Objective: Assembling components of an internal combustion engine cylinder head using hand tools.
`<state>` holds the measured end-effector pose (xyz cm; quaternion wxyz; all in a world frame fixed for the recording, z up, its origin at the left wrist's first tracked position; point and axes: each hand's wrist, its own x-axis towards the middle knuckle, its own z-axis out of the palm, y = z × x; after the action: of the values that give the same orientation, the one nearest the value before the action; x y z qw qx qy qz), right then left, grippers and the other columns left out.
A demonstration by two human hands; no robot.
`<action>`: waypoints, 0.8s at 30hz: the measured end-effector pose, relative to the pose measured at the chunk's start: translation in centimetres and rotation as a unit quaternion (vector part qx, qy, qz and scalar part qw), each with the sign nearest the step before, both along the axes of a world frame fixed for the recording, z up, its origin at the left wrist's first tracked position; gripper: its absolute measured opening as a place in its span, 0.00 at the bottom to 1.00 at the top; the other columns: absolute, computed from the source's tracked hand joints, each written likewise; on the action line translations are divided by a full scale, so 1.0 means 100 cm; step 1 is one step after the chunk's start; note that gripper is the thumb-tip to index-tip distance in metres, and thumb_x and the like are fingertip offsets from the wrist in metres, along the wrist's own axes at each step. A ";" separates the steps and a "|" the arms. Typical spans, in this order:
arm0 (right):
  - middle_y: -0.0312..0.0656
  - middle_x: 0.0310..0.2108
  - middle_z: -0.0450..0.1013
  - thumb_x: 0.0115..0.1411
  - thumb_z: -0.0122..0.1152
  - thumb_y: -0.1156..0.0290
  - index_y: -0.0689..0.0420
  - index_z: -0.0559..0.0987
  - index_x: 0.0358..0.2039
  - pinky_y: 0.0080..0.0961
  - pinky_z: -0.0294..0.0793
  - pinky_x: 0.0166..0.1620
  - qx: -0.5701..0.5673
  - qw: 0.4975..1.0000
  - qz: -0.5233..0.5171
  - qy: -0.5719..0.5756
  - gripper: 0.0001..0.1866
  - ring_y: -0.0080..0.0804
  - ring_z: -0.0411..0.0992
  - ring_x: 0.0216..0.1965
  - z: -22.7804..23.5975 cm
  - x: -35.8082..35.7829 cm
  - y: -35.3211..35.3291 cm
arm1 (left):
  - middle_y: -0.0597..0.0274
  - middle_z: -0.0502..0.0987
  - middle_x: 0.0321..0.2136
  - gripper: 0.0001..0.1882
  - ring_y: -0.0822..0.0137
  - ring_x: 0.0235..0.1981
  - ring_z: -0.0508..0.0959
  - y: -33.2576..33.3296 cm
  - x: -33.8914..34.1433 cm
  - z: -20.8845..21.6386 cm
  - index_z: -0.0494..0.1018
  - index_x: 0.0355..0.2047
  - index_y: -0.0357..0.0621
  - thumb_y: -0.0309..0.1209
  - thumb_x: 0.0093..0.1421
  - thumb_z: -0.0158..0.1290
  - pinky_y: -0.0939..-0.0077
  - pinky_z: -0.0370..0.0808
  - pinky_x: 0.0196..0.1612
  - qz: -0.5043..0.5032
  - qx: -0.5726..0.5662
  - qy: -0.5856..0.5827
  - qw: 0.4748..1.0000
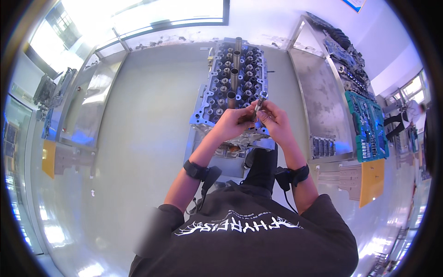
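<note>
In front of me stands a metal engine cylinder head point(213, 87) with rows of valve springs and several upright tubes point(234, 78) along its middle. Over its near right corner, my right hand point(275, 121) is closed around a chrome ratchet wrench point(260, 102), its round head pointing up and away from me. My left hand point(235, 123) pinches the lower end of the same wrench, close to the fingers of my right. The fingers partly cover the handle, and any small part between them is hidden.
A steel bench point(318, 87) on the right carries engine parts and an open green socket case point(367, 124). Another steel bench point(94, 92) with metal parts stands left. Yellow panels point(372, 182) sit below the bench ends. Another person point(406, 121) is at the far right.
</note>
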<state>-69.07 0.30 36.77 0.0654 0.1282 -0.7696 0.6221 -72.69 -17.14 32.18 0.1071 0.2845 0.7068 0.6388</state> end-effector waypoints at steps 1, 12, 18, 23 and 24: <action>0.38 0.32 0.78 0.60 0.58 0.77 0.63 0.77 0.42 0.25 0.73 0.41 -0.051 0.998 0.017 -0.017 0.10 0.24 0.74 0.35 -0.001 0.000 0.001 | 0.59 0.82 0.34 0.18 0.73 0.38 0.80 0.000 0.001 -0.001 0.74 0.47 0.35 0.22 0.55 0.59 0.75 0.77 0.42 0.001 0.000 -0.001 1.000; 0.40 0.33 0.79 0.59 0.58 0.78 0.62 0.77 0.41 0.25 0.73 0.43 0.065 0.997 0.015 0.029 0.09 0.27 0.75 0.36 0.004 0.000 0.003 | 0.58 0.82 0.34 0.15 0.72 0.38 0.81 0.000 0.001 0.000 0.75 0.42 0.33 0.21 0.53 0.61 0.76 0.77 0.43 0.000 -0.003 -0.023 1.000; 0.39 0.32 0.79 0.57 0.61 0.78 0.61 0.78 0.42 0.26 0.74 0.41 0.054 0.998 0.006 0.035 0.11 0.27 0.75 0.35 0.004 -0.002 0.004 | 0.56 0.81 0.36 0.17 0.71 0.40 0.81 0.002 -0.001 0.000 0.75 0.44 0.32 0.21 0.53 0.61 0.75 0.77 0.45 -0.004 0.029 -0.028 0.999; 0.39 0.33 0.79 0.58 0.59 0.79 0.62 0.78 0.44 0.26 0.74 0.41 0.071 0.997 0.026 0.032 0.12 0.27 0.76 0.35 0.011 -0.001 0.007 | 0.58 0.82 0.36 0.18 0.71 0.39 0.81 0.002 -0.002 -0.004 0.75 0.48 0.36 0.22 0.55 0.59 0.75 0.77 0.45 0.020 0.006 -0.010 1.000; 0.40 0.34 0.79 0.58 0.58 0.79 0.62 0.78 0.43 0.26 0.74 0.41 0.065 0.997 0.034 0.005 0.12 0.27 0.76 0.36 0.011 0.000 0.007 | 0.59 0.82 0.36 0.17 0.71 0.39 0.81 0.001 0.000 -0.003 0.75 0.47 0.37 0.22 0.55 0.59 0.74 0.77 0.45 0.016 0.001 -0.012 1.000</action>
<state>-69.12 0.98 37.86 0.0400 0.1611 -0.8032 0.5721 -72.70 -17.00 31.87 0.1045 0.2655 0.7092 0.6447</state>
